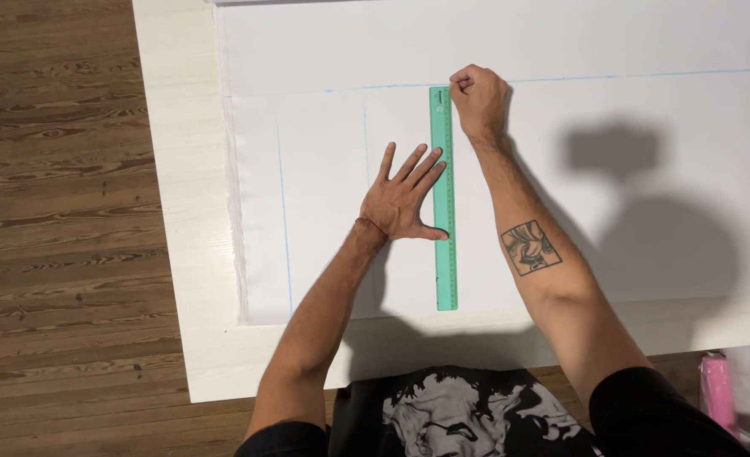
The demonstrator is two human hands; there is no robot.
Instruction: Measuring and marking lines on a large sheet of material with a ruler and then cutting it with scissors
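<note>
On pale table [180, 254], white fabric [612, 169], wooden floor [53, 211]

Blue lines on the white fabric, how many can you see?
3. One runs across near the top, and two run up and down left of the left hand, at and. The ruler may hide another.

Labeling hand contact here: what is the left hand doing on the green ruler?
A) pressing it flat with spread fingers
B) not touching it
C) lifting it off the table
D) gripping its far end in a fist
A: the left hand lies open, fingers spread, thumb and fingertips on the green ruler, which lies flat on the white fabric.
</note>
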